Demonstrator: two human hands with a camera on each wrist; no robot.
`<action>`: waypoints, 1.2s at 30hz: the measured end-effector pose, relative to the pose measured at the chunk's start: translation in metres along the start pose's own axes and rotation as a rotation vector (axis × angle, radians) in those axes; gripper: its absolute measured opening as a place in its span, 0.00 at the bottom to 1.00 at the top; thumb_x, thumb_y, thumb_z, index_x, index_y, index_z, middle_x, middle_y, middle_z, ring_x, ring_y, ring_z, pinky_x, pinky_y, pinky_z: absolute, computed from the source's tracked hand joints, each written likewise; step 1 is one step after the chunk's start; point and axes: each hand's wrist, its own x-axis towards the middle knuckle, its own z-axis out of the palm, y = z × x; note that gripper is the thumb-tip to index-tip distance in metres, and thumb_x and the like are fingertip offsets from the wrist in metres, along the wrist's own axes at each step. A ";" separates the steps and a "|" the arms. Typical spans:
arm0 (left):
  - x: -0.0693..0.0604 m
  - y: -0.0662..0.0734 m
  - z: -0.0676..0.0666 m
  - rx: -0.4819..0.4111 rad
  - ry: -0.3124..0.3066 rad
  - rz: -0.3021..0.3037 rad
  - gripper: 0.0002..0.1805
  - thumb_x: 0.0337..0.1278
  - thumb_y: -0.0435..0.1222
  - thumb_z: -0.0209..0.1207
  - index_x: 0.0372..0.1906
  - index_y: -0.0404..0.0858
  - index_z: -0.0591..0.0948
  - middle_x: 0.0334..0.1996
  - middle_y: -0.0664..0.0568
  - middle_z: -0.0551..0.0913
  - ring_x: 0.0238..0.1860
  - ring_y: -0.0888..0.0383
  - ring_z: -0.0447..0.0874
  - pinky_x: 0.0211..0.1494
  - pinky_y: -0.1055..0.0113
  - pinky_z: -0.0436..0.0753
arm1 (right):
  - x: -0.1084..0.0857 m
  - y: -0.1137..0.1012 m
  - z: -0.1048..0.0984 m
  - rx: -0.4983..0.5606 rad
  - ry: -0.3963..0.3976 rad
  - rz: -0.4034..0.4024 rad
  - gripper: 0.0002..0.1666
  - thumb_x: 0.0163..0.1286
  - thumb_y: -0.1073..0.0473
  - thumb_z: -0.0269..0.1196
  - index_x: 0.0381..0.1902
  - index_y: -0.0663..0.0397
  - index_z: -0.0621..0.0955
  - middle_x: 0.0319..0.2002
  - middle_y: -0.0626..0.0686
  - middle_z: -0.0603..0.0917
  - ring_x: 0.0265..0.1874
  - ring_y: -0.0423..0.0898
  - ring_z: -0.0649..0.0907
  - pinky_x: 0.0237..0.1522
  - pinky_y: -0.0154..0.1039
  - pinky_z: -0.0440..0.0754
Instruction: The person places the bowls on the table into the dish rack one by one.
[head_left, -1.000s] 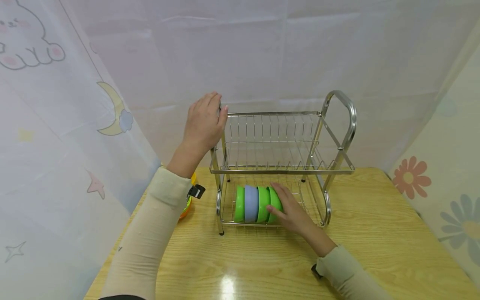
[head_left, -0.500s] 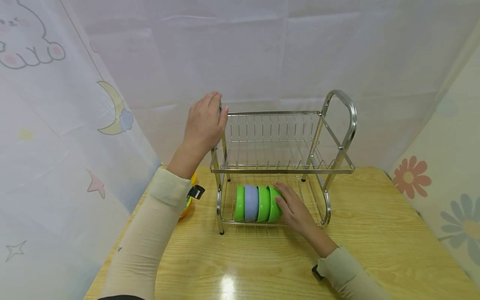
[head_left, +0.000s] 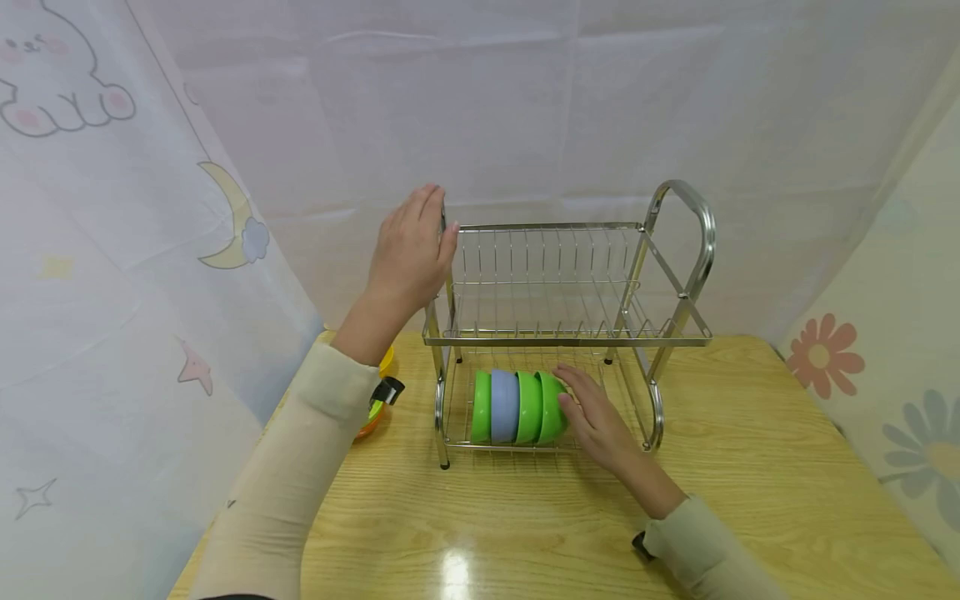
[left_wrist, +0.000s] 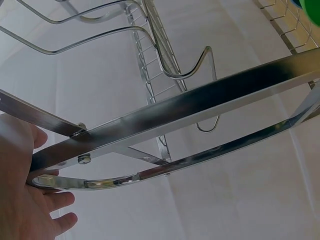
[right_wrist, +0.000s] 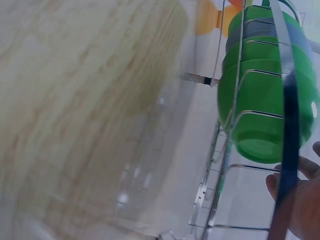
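Green end bowl (head_left: 553, 407): right hand (head_left: 600, 421) slid rightward, now relaxed beside it; left hand (head_left: 411, 254) grips rack (head_left: 570, 342).

Dish-rack left handle (left_wrist: 111, 184), head view: mostly covered by left grip (head_left: 408, 250). Probable orange bowl (head_left: 370, 427): partly behind left sleeve (head_left: 300, 458).

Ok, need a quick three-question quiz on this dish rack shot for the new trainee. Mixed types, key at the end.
1. Which part of the dish rack is the left hand on?
2. True or false: the blue bowl stands between green bowls.
3. The bowl nearest the right hand is: A) blue B) green C) orange

Key:
1. Its left handle.
2. True.
3. B.
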 end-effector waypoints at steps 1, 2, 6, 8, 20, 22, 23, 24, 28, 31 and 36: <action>0.000 0.000 0.001 0.000 -0.001 0.002 0.32 0.81 0.47 0.41 0.77 0.31 0.59 0.77 0.41 0.60 0.79 0.46 0.55 0.79 0.49 0.58 | -0.001 -0.001 -0.002 -0.006 0.002 -0.005 0.26 0.83 0.56 0.48 0.74 0.55 0.68 0.74 0.62 0.66 0.73 0.63 0.65 0.69 0.69 0.64; -0.001 0.000 0.001 0.001 -0.001 0.006 0.32 0.81 0.47 0.41 0.78 0.31 0.59 0.77 0.41 0.60 0.79 0.46 0.54 0.79 0.49 0.57 | -0.001 -0.002 -0.003 -0.013 0.005 -0.014 0.26 0.83 0.56 0.48 0.74 0.55 0.68 0.74 0.63 0.66 0.73 0.63 0.65 0.69 0.69 0.64; -0.003 -0.001 0.001 0.002 -0.002 0.020 0.33 0.81 0.47 0.41 0.78 0.31 0.58 0.78 0.42 0.59 0.80 0.47 0.52 0.80 0.49 0.56 | -0.002 -0.011 -0.013 -0.036 0.021 -0.063 0.26 0.82 0.59 0.49 0.74 0.57 0.68 0.73 0.63 0.67 0.73 0.63 0.66 0.69 0.68 0.64; -0.004 -0.002 0.001 0.006 -0.008 0.021 0.33 0.81 0.48 0.41 0.79 0.32 0.57 0.79 0.42 0.57 0.80 0.47 0.51 0.80 0.50 0.55 | -0.003 -0.016 -0.019 -0.053 0.030 -0.088 0.26 0.81 0.60 0.50 0.74 0.56 0.68 0.73 0.62 0.68 0.72 0.62 0.66 0.69 0.68 0.64; -0.012 -0.005 0.003 0.023 -0.018 0.031 0.35 0.81 0.50 0.39 0.80 0.34 0.53 0.80 0.43 0.53 0.81 0.47 0.48 0.82 0.48 0.48 | -0.008 -0.064 -0.066 -0.072 0.220 -0.473 0.29 0.84 0.50 0.44 0.67 0.67 0.73 0.64 0.65 0.75 0.68 0.54 0.72 0.75 0.34 0.61; -0.013 -0.007 0.004 0.025 -0.021 0.032 0.35 0.81 0.50 0.38 0.80 0.34 0.52 0.80 0.44 0.52 0.81 0.48 0.47 0.82 0.48 0.47 | -0.006 -0.076 -0.073 -0.053 0.273 -0.575 0.33 0.85 0.47 0.42 0.63 0.74 0.75 0.61 0.68 0.77 0.66 0.53 0.74 0.73 0.35 0.63; -0.014 -0.007 0.003 0.025 -0.023 0.031 0.35 0.81 0.50 0.38 0.81 0.34 0.51 0.81 0.44 0.52 0.81 0.48 0.46 0.82 0.48 0.47 | -0.005 -0.082 -0.077 -0.047 0.299 -0.621 0.33 0.85 0.47 0.43 0.60 0.76 0.76 0.59 0.69 0.78 0.65 0.53 0.75 0.73 0.36 0.65; -0.015 -0.008 0.003 0.029 -0.023 0.032 0.36 0.81 0.51 0.37 0.81 0.34 0.51 0.81 0.44 0.51 0.81 0.48 0.46 0.82 0.48 0.46 | -0.003 -0.089 -0.081 -0.044 0.331 -0.669 0.33 0.85 0.48 0.43 0.58 0.78 0.76 0.57 0.70 0.79 0.64 0.53 0.76 0.72 0.37 0.67; -0.018 -0.011 0.003 0.040 -0.025 0.034 0.37 0.81 0.52 0.35 0.81 0.34 0.48 0.81 0.44 0.49 0.82 0.49 0.43 0.82 0.47 0.45 | 0.007 -0.113 -0.099 -0.029 0.438 -0.798 0.31 0.84 0.51 0.46 0.50 0.80 0.78 0.50 0.72 0.81 0.61 0.52 0.79 0.69 0.38 0.71; -0.021 -0.012 0.001 0.042 -0.033 0.035 0.38 0.81 0.53 0.34 0.82 0.35 0.46 0.82 0.44 0.46 0.82 0.49 0.41 0.82 0.48 0.44 | 0.015 -0.125 -0.111 -0.022 0.495 -0.839 0.31 0.83 0.51 0.48 0.47 0.80 0.78 0.48 0.71 0.81 0.60 0.51 0.80 0.68 0.37 0.72; -0.027 -0.013 -0.001 0.042 -0.043 0.041 0.38 0.81 0.53 0.35 0.82 0.35 0.44 0.82 0.45 0.43 0.82 0.49 0.39 0.82 0.49 0.43 | 0.027 -0.131 -0.129 -0.052 0.542 -0.853 0.31 0.83 0.49 0.50 0.47 0.79 0.79 0.47 0.70 0.82 0.55 0.55 0.81 0.68 0.37 0.73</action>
